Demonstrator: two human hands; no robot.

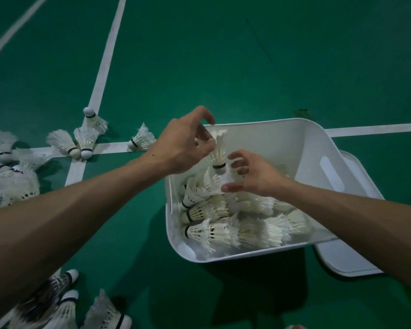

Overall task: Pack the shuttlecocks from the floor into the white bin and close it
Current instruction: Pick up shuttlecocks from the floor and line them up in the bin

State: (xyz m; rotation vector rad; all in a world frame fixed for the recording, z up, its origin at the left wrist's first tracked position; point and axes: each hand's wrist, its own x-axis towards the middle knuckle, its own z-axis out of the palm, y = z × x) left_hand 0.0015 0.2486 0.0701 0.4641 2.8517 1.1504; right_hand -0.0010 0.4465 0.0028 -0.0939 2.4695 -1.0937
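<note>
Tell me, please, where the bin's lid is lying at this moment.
In the head view, the lid lies flat on the green floor on the right, close against the white bin and partly hidden behind it.

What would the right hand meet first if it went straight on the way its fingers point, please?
Likely the cork end of the shuttlecock that the left hand holds over the white bin, though depth is unclear.

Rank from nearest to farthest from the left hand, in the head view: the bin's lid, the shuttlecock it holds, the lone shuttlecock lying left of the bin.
1. Held shuttlecock, pinched by the left hand above the bin.
2. Lone shuttlecock, on the white line, left of the hand.
3. Lid, lying at the bin's right side.
</note>
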